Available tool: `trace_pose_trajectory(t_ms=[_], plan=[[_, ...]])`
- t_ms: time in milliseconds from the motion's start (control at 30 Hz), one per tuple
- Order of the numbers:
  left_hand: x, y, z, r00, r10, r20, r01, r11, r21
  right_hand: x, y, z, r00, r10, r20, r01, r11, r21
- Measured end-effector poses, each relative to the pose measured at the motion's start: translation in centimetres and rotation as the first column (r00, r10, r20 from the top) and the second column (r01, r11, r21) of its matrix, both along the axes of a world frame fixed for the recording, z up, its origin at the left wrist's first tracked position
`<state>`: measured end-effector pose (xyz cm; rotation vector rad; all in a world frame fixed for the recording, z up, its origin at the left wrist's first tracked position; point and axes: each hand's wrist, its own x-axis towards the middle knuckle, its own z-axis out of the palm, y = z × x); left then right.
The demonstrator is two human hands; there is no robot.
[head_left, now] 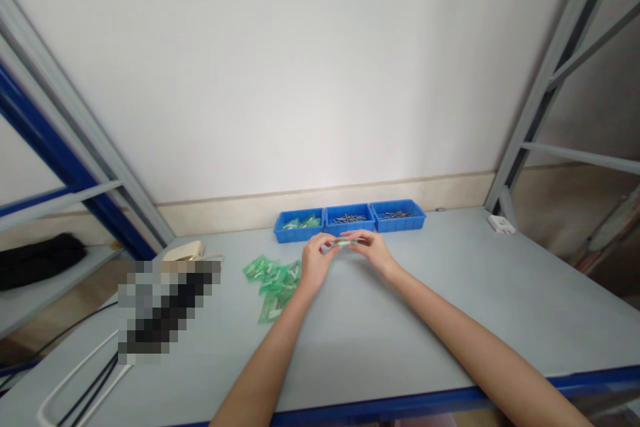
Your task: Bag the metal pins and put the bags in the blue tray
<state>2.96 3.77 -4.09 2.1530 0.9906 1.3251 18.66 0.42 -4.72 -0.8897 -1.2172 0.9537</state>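
Table edge: a blue front rim [400, 403] is seen closest to the camera, with two bare forearms stretched over it onto the grey table [450, 307].
Left hand [315, 260]: its fingers are pinched on the left end of a small green packet [349, 241], which is raised just above the tabletop.
Right hand [370, 248]: its fingers are closed on the right end of the same packet, so the packet is gripped between both hands.
Packet position: it is held in front of the middle blue bin [350, 218], near the far wall.
Loose pile: more green packets [274, 280] are spread on the table just left of the left hand.
Bins: three blue bins are lined up touching; green packets are seen in the left bin [299, 223], small metal parts in the middle bin and the right bin [397, 214].
Left side: white and black cables [85, 380] are laid near a blurred patch.
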Motion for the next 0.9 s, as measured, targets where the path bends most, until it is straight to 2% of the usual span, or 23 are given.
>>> trace_pose_trajectory(t_ms=[67, 133, 333, 567, 767, 833, 900], plan=[[-0.2, -0.2, 0.5, 1.0, 0.004, 0.021, -0.006, 0.995, 0.098, 0.1, -0.1, 0.2, 1.0, 0.015, 0.027, -0.017, 0.999, 0.049], [-0.2, -0.4, 0.8, 0.999, 0.014, 0.04, -0.019, 0.991, 0.131, 0.1, -0.1, 0.3, 1.0, 0.014, 0.015, -0.015, 0.999, 0.051], [0.3, -0.5, 0.6, 0.993, 0.06, 0.098, -0.043, 0.985, -0.17, 0.1, 0.0, 0.1, 1.0, -0.02, -0.017, 0.017, 0.988, -0.155], [0.0, -0.5, 1.1, 0.997, 0.002, 0.081, 0.003, 0.998, -0.055, 0.2, 0.0, 0.2, 0.999, 0.036, -0.002, -0.036, 0.999, -0.02], [0.0, -0.2, 1.0, 0.973, 0.063, 0.221, -0.012, 0.974, -0.225, -0.5, 0.5, -0.1, 0.997, -0.001, 0.078, 0.008, 0.996, -0.089], [-0.4, 0.3, 1.1, 0.947, 0.1, 0.305, -0.016, 0.964, -0.266, -1.3, 1.1, 0.2, 0.99, -0.045, 0.137, 0.054, 0.997, -0.063], [-1.1, 1.1, 1.2, 0.915, 0.146, 0.375, -0.033, 0.956, -0.292, -2.2, 1.9, 1.0, 0.955, -0.129, 0.267, 0.133, 0.991, 0.004]])
